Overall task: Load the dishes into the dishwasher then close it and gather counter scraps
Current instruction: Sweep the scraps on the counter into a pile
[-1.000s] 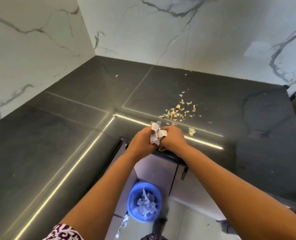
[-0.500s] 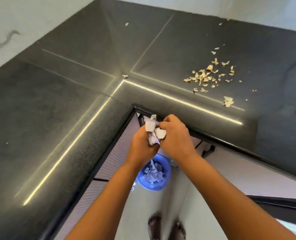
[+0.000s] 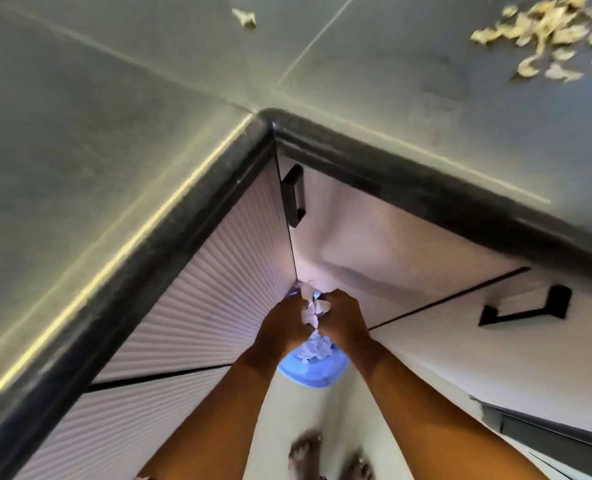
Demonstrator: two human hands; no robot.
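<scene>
We cup the white paper scraps [image 3: 311, 311] between our left hand [image 3: 282, 322] and right hand [image 3: 343, 318], both grips curled round them, directly above the blue bin [image 3: 313, 374] so nothing spills. More scraps [image 3: 543, 36] wait on the bench [image 3: 114, 98] (far corner).

Glossy dark stone countertop [image 3: 114, 133]; ribbed matt cabinet front [image 3: 218, 306]; blue plastic bin [image 3: 313, 374]

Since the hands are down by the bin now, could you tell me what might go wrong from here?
1. The left hand and right hand together clutch loose white scraps above the blue bin; the arms hide much of its opening, so pieces may fall beside it.
2. Tan peelings and one stray bit remain on the counter and could be overlooked.
</scene>
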